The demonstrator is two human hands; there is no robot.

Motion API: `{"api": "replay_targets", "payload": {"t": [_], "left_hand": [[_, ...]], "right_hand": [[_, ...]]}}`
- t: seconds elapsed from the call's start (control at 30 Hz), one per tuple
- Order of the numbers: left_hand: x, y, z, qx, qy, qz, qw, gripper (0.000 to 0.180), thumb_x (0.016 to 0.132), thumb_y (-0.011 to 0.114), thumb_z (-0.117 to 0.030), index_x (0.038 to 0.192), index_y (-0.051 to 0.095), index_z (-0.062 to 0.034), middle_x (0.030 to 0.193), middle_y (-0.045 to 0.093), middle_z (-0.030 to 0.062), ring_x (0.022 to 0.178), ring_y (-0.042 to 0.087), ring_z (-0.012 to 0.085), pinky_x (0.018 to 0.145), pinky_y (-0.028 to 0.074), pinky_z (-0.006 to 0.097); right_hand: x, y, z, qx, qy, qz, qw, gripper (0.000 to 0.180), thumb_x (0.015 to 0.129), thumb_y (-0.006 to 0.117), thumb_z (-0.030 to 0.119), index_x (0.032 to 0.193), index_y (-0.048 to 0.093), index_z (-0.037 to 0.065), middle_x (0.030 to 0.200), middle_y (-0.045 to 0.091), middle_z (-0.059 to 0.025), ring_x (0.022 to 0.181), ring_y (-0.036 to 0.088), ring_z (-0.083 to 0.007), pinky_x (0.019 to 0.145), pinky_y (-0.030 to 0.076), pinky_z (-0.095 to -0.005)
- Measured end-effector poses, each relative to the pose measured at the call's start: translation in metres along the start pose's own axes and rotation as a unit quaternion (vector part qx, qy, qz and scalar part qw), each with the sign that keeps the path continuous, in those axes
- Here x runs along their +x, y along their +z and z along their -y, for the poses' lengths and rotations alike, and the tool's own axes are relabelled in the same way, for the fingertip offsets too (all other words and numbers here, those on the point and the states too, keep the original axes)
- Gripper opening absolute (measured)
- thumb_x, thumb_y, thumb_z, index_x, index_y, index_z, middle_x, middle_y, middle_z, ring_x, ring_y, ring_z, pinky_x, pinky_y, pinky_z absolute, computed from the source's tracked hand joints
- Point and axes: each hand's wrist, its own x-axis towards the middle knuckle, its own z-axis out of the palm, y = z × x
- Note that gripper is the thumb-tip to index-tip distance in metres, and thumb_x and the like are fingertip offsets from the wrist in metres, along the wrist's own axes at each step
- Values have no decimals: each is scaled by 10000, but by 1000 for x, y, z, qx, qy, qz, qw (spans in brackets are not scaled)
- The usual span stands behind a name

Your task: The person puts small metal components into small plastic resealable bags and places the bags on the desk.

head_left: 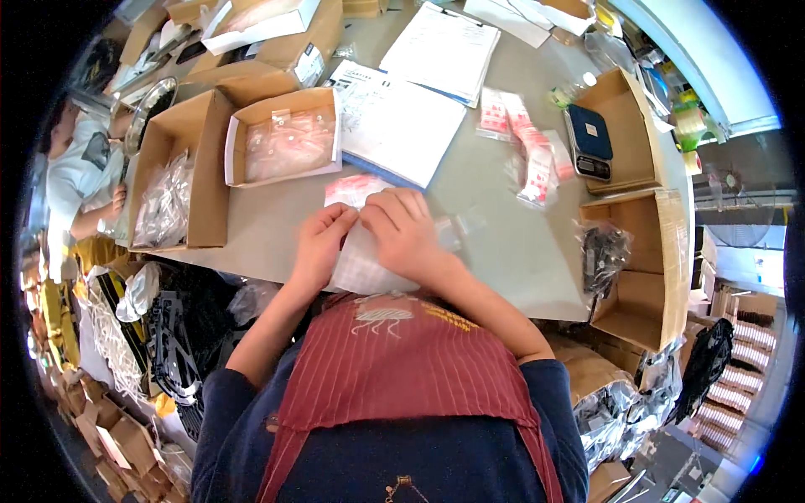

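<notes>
At the near edge of the table, both my hands are closed at the top of a whitish, see-through plastic bag. My left hand pinches with thumb and forefinger. My right hand has its fingers bent down close beside it, almost touching the left fingertips. A small dark bit shows by the left fingers, too small to name. Just beyond my fingers lies a bag with red print. Another clear bag lies by my right hand. What is inside the held bag cannot be made out.
Left stand a white box of small clear bags and a cardboard box of bagged parts. Papers lie ahead. Red-printed packets, a scale and an open carton are right. Another person is far left.
</notes>
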Motion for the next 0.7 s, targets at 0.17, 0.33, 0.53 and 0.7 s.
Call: {"api": "replay_targets", "payload": {"t": [0.17, 0.33, 0.53, 0.7], "left_hand": [[7, -21, 33, 48, 43, -95, 993, 213, 1006, 585, -215, 970, 666, -21, 813, 591, -63, 756, 493, 24, 677, 411, 207], [1, -54, 25, 34, 47, -156, 986, 237, 1017, 574, -235, 1016, 662, -16, 868, 607, -50, 794, 512, 39, 731, 428, 213], [2, -61, 28, 23, 57, -151, 987, 224, 1020, 559, -219, 993, 648, -15, 848, 593, -47, 772, 499, 47, 715, 411, 218], [-10, -80, 33, -32, 64, -199, 977, 219, 1020, 561, -218, 978, 645, -20, 852, 591, -44, 787, 496, 47, 731, 406, 217]], "right_hand": [[-21, -29, -25, 127, 249, 50, 959, 132, 865, 620, 52, 983, 565, 74, 1181, 581, -125, 1118, 510, -335, 1003, 375, -429], [-124, -59, -96, -108, 296, 64, 947, 89, 914, 579, 91, 1002, 573, 75, 1280, 525, -142, 1197, 451, -363, 1038, 336, -480], [-139, -47, -99, -246, 300, 119, 914, 118, 892, 615, 116, 1001, 584, 83, 1322, 490, -128, 1228, 421, -392, 1038, 325, -520], [-117, -65, -101, -217, 398, 139, 880, 179, 840, 667, 119, 986, 582, 59, 1207, 560, -124, 1155, 494, -377, 967, 400, -510]]}}
